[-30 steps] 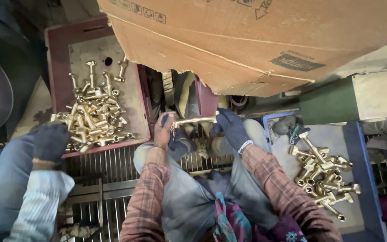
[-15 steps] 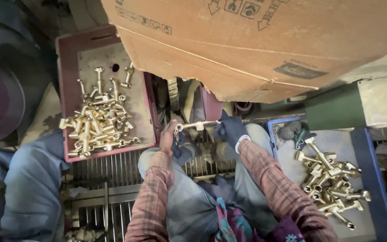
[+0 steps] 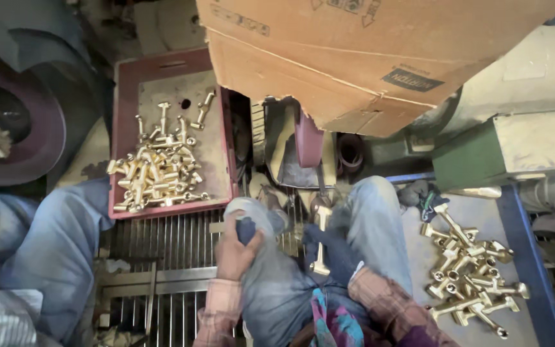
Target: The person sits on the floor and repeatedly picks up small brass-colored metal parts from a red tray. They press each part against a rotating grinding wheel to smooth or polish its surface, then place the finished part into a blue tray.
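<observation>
Head view, operator status?

— Operator is seated, knees apart in grey trousers. The right hand (image 3: 334,252), in a dark glove, is closed around a brass fitting (image 3: 322,239), which stands nearly upright between the knees, its upper end near a dark belt wheel (image 3: 308,142).

— Left hand?

— The left hand (image 3: 234,252) rests on the left knee, fingers curled around a small dark blue piece (image 3: 246,229). What that piece is cannot be told.

— Location of the remaining parts?

— Two stocks. A red crate (image 3: 123,128) to the operator's left holds a heap of brass fittings (image 3: 157,173) in its lower half. A blue-edged tray (image 3: 514,225) to the right carries a second pile of brass fittings (image 3: 470,273), spread along its grey floor.

— Surroundings?

— A large cardboard box (image 3: 367,51) overhangs the wheel from above. A metal floor grate (image 3: 162,257) lies below the red crate. A second person's blue-clad leg (image 3: 52,250) sits at the left, just beside the crate. A green machine housing (image 3: 489,151) stands above the tray.
</observation>
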